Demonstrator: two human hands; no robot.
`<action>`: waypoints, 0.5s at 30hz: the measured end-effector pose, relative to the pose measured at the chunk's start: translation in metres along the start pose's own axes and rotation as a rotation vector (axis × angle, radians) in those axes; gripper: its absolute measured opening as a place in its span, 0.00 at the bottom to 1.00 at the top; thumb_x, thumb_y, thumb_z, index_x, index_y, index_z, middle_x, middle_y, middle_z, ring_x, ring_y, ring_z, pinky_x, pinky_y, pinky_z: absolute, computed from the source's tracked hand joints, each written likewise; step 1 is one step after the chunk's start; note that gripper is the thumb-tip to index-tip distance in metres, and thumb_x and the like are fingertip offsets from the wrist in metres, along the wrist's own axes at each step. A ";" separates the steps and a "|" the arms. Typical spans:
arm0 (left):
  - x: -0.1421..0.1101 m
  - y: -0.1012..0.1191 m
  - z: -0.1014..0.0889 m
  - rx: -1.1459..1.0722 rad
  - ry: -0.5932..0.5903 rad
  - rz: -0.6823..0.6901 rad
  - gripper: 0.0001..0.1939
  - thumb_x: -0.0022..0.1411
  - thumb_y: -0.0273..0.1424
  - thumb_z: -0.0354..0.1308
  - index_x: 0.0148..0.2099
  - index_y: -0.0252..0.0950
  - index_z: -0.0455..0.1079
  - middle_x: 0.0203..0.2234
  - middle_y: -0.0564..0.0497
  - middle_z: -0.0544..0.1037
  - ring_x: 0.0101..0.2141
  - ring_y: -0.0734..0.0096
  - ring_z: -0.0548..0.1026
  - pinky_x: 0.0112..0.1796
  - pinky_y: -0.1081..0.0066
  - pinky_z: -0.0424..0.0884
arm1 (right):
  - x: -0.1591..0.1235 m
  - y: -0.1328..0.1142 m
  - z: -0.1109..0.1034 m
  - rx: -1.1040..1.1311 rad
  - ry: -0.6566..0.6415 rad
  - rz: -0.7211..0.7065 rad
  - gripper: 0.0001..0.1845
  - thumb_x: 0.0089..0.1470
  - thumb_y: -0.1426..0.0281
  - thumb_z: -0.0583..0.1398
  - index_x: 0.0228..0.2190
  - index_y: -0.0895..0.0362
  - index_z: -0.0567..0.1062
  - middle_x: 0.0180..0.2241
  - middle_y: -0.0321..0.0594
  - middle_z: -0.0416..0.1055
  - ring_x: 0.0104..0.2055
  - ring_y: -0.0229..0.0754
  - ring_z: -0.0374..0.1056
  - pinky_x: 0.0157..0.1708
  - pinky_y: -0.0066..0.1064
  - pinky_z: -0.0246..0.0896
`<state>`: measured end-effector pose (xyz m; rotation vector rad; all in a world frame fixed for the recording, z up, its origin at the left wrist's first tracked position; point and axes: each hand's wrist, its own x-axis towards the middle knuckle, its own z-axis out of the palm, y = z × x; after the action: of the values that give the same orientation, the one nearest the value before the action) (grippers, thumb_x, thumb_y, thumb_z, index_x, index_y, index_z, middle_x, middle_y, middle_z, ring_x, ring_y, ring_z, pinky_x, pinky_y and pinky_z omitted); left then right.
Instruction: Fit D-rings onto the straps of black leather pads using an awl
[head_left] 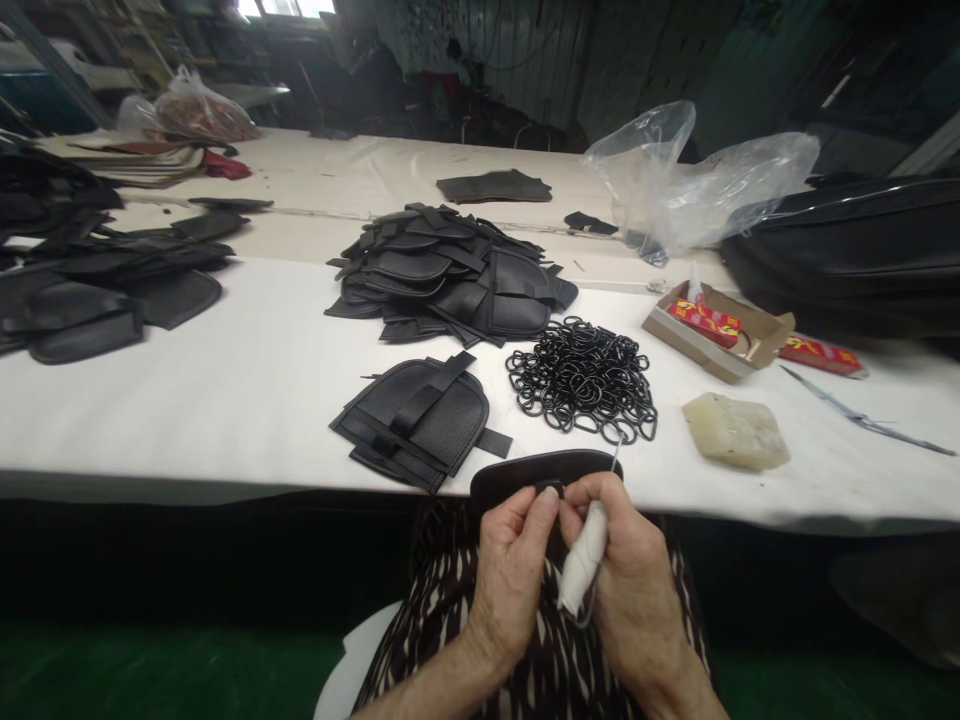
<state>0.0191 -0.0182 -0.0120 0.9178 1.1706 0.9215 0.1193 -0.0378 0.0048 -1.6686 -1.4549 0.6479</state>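
Against the table's front edge, above my lap, is a black leather piece (544,470). My left hand (514,560) pinches a small black strap end (550,487) on it between thumb and finger. My right hand (630,560) touches the same spot with its fingertips and also holds an awl (583,565). The awl has a white wrapped handle and a thin metal spike pointing up. Just beyond my hands lies a heap of black D-rings (585,375). To its left, a small stack of black leather pieces with straps (420,410) rests on the white table (255,400).
Behind stands a large pile of black leather pieces (457,270); more lie at left (112,290). On the right are a cardboard box (720,355) with red packets, a yellowish block (735,430), a long thin metal tool (862,408), clear plastic bags (705,190) and a black bag (847,250).
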 end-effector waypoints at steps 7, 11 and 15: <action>0.004 0.000 -0.003 -0.155 -0.052 0.005 0.16 0.61 0.40 0.53 0.26 0.34 0.65 0.21 0.56 0.65 0.26 0.75 0.63 0.30 0.75 0.61 | -0.006 0.007 0.007 0.009 0.097 -0.094 0.03 0.58 0.70 0.56 0.31 0.53 0.66 0.24 0.31 0.68 0.22 0.34 0.65 0.22 0.22 0.60; 0.007 0.000 -0.004 -0.313 -0.094 -0.023 0.12 0.61 0.37 0.54 0.31 0.34 0.71 0.25 0.53 0.71 0.30 0.72 0.68 0.36 0.74 0.65 | -0.013 0.021 0.012 0.064 0.152 -0.284 0.05 0.57 0.76 0.56 0.34 0.53 0.66 0.40 0.41 0.71 0.40 0.40 0.71 0.37 0.29 0.67; 0.008 0.002 -0.004 -0.401 -0.072 -0.080 0.14 0.59 0.38 0.56 0.27 0.34 0.68 0.21 0.56 0.67 0.24 0.78 0.65 0.28 0.77 0.63 | -0.014 0.025 0.011 -0.066 0.156 -0.541 0.10 0.55 0.81 0.56 0.37 0.56 0.67 0.44 0.50 0.72 0.45 0.45 0.70 0.40 0.36 0.69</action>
<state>0.0165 -0.0091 -0.0135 0.5705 0.9104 1.0034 0.1213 -0.0492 -0.0237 -1.2537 -1.7246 0.1676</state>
